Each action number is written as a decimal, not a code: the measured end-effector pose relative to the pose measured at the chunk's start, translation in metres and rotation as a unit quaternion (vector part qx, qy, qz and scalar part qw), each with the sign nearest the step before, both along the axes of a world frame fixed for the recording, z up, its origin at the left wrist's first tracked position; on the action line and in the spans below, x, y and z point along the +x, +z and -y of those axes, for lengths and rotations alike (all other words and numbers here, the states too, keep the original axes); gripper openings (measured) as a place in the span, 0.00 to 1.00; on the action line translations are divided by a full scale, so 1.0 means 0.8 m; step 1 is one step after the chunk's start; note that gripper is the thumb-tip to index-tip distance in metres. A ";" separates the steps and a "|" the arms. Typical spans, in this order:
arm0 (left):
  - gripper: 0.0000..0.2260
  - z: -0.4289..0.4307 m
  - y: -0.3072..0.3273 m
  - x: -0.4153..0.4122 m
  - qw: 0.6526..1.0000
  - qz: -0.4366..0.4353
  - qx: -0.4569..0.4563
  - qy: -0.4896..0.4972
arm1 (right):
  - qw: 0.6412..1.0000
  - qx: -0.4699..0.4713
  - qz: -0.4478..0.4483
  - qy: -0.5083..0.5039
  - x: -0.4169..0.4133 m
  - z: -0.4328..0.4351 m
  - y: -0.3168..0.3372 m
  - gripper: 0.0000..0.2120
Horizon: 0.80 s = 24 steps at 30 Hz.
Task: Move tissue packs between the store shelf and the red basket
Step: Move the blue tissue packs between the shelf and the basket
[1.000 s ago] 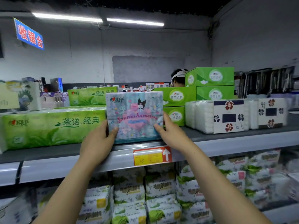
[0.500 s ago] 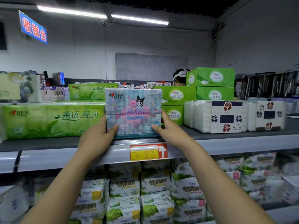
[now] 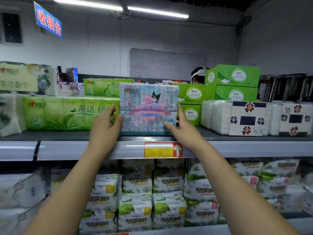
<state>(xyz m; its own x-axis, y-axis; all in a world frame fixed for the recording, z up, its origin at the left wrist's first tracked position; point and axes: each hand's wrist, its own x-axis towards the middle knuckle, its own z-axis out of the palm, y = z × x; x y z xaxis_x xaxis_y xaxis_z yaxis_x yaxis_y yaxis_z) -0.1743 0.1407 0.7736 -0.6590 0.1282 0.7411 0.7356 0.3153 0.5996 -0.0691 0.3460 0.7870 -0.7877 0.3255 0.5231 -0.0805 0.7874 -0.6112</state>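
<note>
- The tissue pack point(image 3: 149, 109) is a squarish block in glossy, slightly crinkled plastic film, pastel blue and pink with cartoon figures and a pink heart. It stands upright on the front edge of the upper shelf point(image 3: 67, 150), just above the price tag.
- It reads "Sanrio characters" in pink script, with the brand mark 心相印 at its top left corner.
- The left hand point(image 3: 105, 129) clasps the pack's left side, thumb on the front face. The right hand point(image 3: 183, 131) clasps the right side the same way. The fingers of both pass behind the pack and are hidden.
- To its left lies a long green film-wrapped pack point(image 3: 67, 112) printed 茶语.经典, its last character partly covered by the left hand.
- To the right are stacked green cardboard boxes point(image 3: 232, 76) marked 云感柔肤, then white soft packs point(image 3: 247, 117) with flower-patterned labels, one with "6.6" handwritten.
- The red and yellow price tag point(image 3: 163, 150) carries a white arrow and "7.5"; its fine print is unreadable.
- A blue hanging sign point(image 3: 48, 22) reads 收银台.
- The lower-shelf packs point(image 3: 135, 209) are blurred.
</note>
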 end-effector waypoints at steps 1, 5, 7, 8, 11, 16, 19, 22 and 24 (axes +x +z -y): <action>0.21 0.002 -0.002 0.003 1.000 -0.022 0.022 0.005 | 1.000 -0.001 -0.004 -0.006 0.002 0.000 -0.001 0.38; 0.19 0.010 -0.001 0.015 0.996 -0.057 0.061 -0.007 | 0.998 -0.056 -0.038 0.010 0.011 0.000 0.001 0.40; 0.18 0.011 -0.001 0.015 0.995 -0.073 0.065 -0.015 | 0.997 -0.065 -0.050 0.009 0.012 0.001 0.001 0.40; 0.17 0.010 -0.002 0.014 0.995 -0.082 0.060 -0.021 | 0.997 -0.056 -0.052 0.005 0.013 0.003 0.001 0.40; 0.16 0.009 -0.003 0.013 0.994 -0.101 0.020 -0.048 | 0.999 -0.008 -0.046 -0.023 0.013 0.008 -0.001 0.43; 0.16 0.014 0.001 0.031 0.993 -0.069 0.014 -0.099 | 0.996 0.055 -0.035 -0.058 0.013 0.011 -0.003 0.46; 0.18 0.028 -0.008 0.053 0.993 -0.036 0.059 -0.099 | 0.992 0.085 -0.050 -0.075 0.011 0.012 -0.007 0.44; 0.17 0.054 -0.020 0.074 0.993 -0.020 0.069 -0.090 | 0.991 0.078 -0.088 -0.068 0.013 0.014 -0.010 0.42; 0.17 0.071 -0.024 0.083 0.994 -0.006 0.072 -0.084 | 0.989 0.052 -0.132 -0.044 0.017 0.017 -0.013 0.40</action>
<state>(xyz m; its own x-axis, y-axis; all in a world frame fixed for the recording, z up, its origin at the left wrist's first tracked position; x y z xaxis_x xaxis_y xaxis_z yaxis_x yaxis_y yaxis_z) -0.1081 0.0836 0.7542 -0.6277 0.1272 0.7680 0.7784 0.0998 0.6198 -0.0559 0.3323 0.7763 -0.5894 0.3206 0.7415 -0.1553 0.8558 -0.4935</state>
